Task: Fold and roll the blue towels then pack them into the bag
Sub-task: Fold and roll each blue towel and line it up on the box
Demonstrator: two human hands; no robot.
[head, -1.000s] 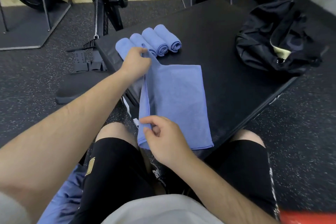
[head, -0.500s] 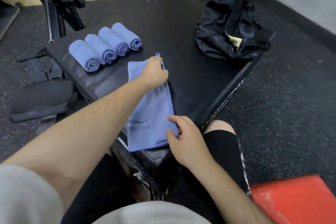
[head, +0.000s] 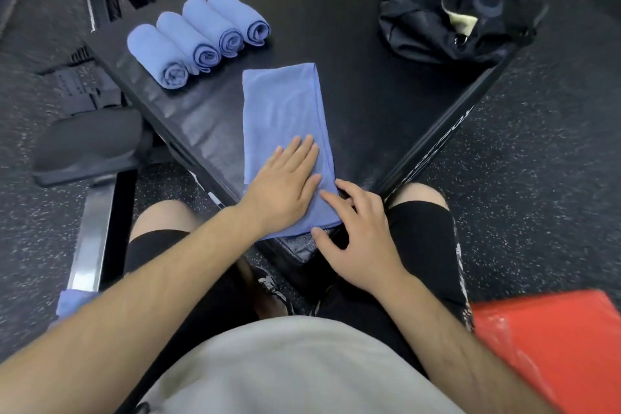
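The folded blue towel [head: 285, 118] lies as a long flat strip on the black padded platform [head: 363, 87]. Its near end sits at the platform's near corner, right in front of the seated person, and the strip runs from there toward the middle.

The left hand [head: 282, 188] lies palm down on the towel's near end. The forearm reaches in from the lower left, the fingers are straight and close together, and they press the cloth flat without gripping it.

The right hand [head: 356, 239] comes in beside it at the towel's near right corner. The wrist is raised and the fingers are spread and lightly bent. The fingertips [head: 327, 195] touch the cloth's edge and the thumb is at the near hem. Nothing is pinched between them, as far as I can see.

Four rolled blue towels [head: 198, 37] lie side by side, touching, along the platform's left edge. The black bag [head: 450, 10] slumps at the far right edge, well apart from the strip. A loose blue cloth [head: 69, 301] shows by the person's left leg, and a red pad [head: 554, 346] lies on the floor to the right.
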